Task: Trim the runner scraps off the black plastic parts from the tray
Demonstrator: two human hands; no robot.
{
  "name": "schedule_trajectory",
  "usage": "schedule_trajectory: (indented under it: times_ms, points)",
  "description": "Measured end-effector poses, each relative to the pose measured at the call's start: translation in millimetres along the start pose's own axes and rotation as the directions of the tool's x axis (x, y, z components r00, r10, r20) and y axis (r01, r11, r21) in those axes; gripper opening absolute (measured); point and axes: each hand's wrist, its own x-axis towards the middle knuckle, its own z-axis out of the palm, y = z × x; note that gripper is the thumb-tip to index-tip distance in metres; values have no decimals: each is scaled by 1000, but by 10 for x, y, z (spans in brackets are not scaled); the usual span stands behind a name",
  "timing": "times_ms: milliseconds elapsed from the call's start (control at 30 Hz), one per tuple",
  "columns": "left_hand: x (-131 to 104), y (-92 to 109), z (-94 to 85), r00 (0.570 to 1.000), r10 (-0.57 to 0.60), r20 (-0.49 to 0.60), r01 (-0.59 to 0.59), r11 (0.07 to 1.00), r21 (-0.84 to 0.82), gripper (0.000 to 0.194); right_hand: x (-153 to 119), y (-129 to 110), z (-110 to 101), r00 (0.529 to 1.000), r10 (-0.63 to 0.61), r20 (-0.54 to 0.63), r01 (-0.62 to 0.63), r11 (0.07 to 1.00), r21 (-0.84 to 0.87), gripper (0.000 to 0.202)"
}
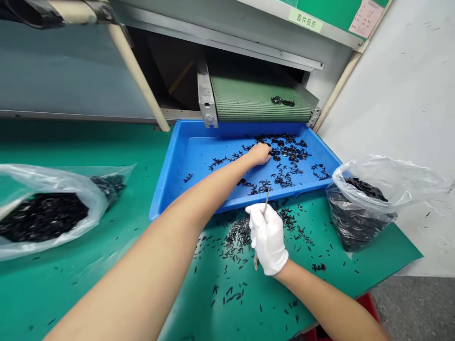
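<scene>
Reach Geometry

The tabletop [149, 142] carries the blue tray [199, 147]. Left hand [261, 154] is curled, grip content not determinable; right hand [267, 237] holds a thin metal tool [266, 201]. Round black parts [285, 152] lie in the tray, just right of the nearer, left hand.

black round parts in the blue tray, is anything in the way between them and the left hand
Nothing visible: the bare left hand reaches inside the blue tray, right beside the black round parts, with small black pieces scattered around.
</scene>
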Motion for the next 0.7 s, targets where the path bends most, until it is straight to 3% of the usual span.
schedule_trajectory:
  times_ms: [100, 167, 233, 300, 333, 400, 433, 567, 633, 700]
  points:
    - [28, -43, -29, 999, -33, -9, 33, 999, -13, 24, 31, -29, -17, 1000, -23, -15, 23, 1000, 16, 26]
    - [-50, -72, -160, 996, -69, -49, 68, 997, -31, 19, 53, -46, -34, 999, -48, -18, 48, 998, 33, 25]
    - [-242, -55, -371, 987, -111, -117, 106, 993, -54, 22, 93, -66, -63, 997, -72, -38, 74, 996, 55, 24]
    - [-587, 49, -597, 961, -180, -207, 129, 963, -238, 25, 146, -89, -99, 990, -114, -78, 118, 991, 60, 26]
    - [-815, 139, -687, 942, -233, -240, 126, 911, -392, 25, 170, -100, -116, 985, -146, -88, 151, 987, 47, 30]
    - [-1347, 380, -778, 913, -342, -224, 78, 683, -726, 27, 198, -108, -144, 970, -235, -61, 235, 972, -12, 41]
    - [-1624, 519, -770, 902, -387, -191, 75, 575, -815, 27, 197, -103, -152, 958, -285, -14, 284, 958, -44, 45]
    - [-2506, 983, -479, 834, -549, -51, 86, 220, -972, 26, 99, -47, -152, 884, -381, 270, 406, 913, -40, 38]
    - [-2745, 1085, -308, 796, -604, -22, 58, 113, -992, 26, 31, -26, -147, 870, -308, 385, 347, 937, -34, 30]
    - [-2882, 1099, -190, 772, -636, -18, 35, 71, -997, 26, -20, -20, -145, 866, -196, 461, 266, 960, -90, 29]
